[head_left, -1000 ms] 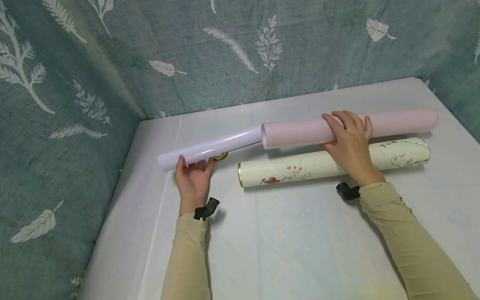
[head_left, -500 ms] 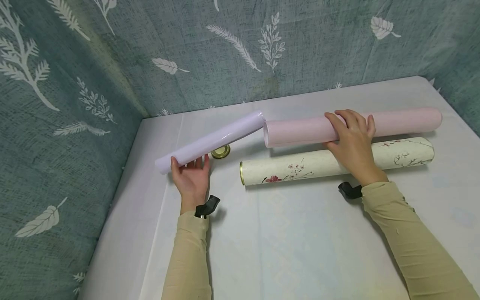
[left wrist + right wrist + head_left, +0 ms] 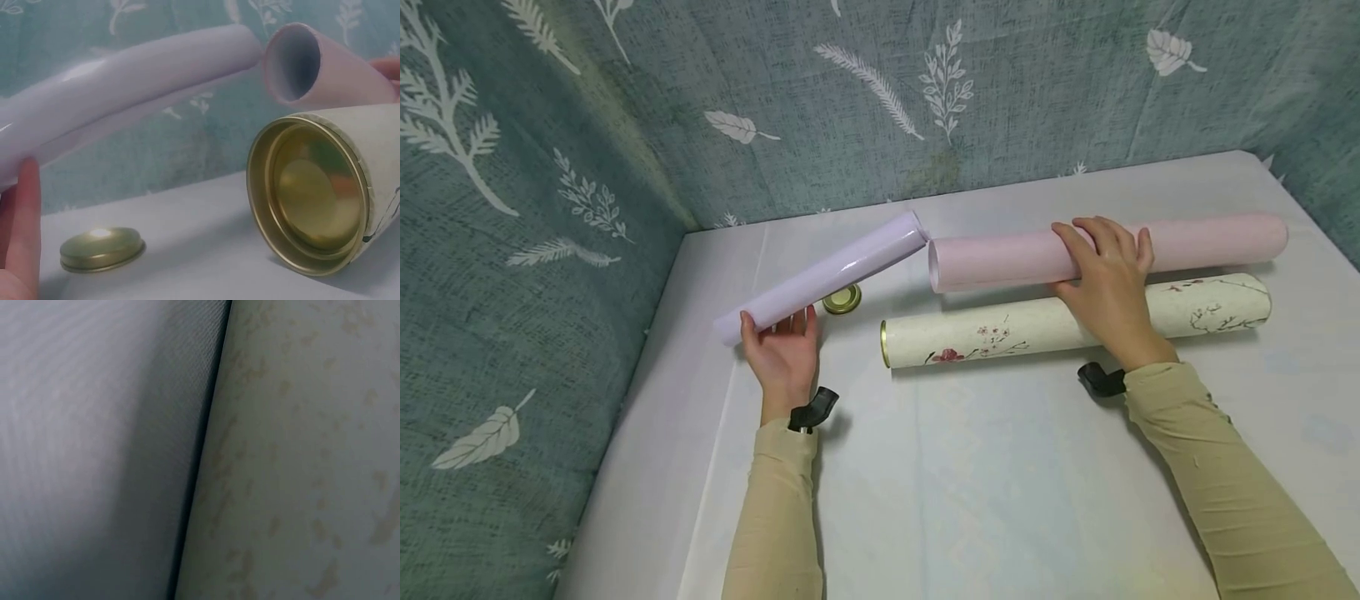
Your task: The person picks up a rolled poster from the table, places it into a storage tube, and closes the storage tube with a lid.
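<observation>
My left hand (image 3: 784, 357) holds the near end of a glossy pale-lilac roll of paper or film (image 3: 831, 273) between thumb and fingers. The roll slants up to the right, its far end beside the rim of a pink tube (image 3: 1000, 263); I cannot tell if they touch. In the left wrist view the pink tube's open mouth (image 3: 301, 62) looks hollow. My right hand (image 3: 1111, 287) grips the pink tube from above, raised off the table. Below it lies a cream flower-printed tube (image 3: 1037, 330) with a gold metal end (image 3: 315, 197); it fills part of the right wrist view.
A round gold lid (image 3: 842, 298) lies on the white table (image 3: 985, 467), just right of the left hand's fingers. Green leaf-patterned cloth (image 3: 760, 108) hangs behind the table and along its left side.
The lilac roll's right end has lifted from behind the pink tube's mouth and tilted upward, uncovering more of the gold lid. The right hand keeps its grip on the pink tube.
</observation>
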`<state>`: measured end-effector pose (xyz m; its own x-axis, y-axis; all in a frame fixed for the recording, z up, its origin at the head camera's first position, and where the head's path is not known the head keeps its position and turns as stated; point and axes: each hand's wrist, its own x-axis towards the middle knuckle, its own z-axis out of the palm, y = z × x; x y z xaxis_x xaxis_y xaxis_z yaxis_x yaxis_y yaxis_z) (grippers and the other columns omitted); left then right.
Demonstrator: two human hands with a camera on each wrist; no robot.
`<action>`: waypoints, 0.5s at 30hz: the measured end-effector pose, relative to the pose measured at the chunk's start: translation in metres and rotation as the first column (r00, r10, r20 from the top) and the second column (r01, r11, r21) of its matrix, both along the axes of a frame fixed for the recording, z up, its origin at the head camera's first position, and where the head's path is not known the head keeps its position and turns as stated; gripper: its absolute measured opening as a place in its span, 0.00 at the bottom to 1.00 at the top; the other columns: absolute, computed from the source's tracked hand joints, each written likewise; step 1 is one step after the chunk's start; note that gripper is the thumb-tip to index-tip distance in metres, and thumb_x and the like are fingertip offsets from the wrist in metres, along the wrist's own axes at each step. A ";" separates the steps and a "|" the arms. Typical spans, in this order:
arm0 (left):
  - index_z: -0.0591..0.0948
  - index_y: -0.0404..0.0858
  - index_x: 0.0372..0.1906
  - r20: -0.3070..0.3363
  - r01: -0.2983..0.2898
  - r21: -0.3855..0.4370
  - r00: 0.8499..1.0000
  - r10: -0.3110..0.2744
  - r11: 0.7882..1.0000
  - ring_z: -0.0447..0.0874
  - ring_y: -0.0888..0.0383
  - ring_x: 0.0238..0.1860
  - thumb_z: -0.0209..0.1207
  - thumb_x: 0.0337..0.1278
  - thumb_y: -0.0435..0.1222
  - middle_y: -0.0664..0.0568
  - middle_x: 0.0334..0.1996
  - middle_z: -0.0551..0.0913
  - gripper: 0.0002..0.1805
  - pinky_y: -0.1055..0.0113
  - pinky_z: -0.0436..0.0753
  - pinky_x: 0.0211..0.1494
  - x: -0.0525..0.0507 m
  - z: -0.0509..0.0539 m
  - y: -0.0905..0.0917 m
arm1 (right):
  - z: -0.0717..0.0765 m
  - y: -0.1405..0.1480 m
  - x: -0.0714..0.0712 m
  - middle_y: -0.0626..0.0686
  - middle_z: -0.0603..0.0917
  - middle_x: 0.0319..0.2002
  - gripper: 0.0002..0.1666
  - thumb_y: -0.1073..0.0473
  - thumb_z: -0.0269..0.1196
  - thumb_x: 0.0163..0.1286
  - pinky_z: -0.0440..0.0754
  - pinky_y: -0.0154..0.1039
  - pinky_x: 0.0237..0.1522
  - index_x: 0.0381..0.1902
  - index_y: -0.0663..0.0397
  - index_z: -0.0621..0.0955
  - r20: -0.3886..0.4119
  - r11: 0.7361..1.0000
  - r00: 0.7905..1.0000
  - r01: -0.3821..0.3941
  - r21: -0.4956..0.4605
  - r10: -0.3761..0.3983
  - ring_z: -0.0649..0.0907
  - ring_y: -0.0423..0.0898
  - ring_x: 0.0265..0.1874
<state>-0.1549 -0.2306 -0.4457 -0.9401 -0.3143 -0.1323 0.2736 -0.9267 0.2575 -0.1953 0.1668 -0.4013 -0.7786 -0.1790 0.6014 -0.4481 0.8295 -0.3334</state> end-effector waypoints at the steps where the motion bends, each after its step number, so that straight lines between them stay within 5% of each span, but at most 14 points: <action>1: 0.58 0.41 0.58 -0.001 0.001 -0.002 1.000 -0.001 1.000 0.68 0.48 0.54 0.57 0.51 0.50 0.45 0.50 0.68 0.34 0.54 0.66 0.58 0.000 0.000 0.000 | 0.000 0.000 0.000 0.58 0.70 0.54 0.41 0.63 0.74 0.39 0.37 0.59 0.60 0.55 0.50 0.73 -0.002 1.000 1.000 0.001 0.000 -0.001 0.62 0.56 0.59; 15: 0.65 0.41 0.51 -0.003 0.002 0.012 1.000 -0.002 1.000 0.72 0.49 0.36 0.56 0.51 0.53 0.47 0.40 0.72 0.28 0.59 0.74 0.42 0.001 0.000 0.000 | -0.001 0.001 -0.001 0.57 0.69 0.55 0.42 0.63 0.74 0.39 0.37 0.59 0.60 0.56 0.49 0.72 0.011 1.000 1.000 0.006 0.005 -0.006 0.61 0.56 0.59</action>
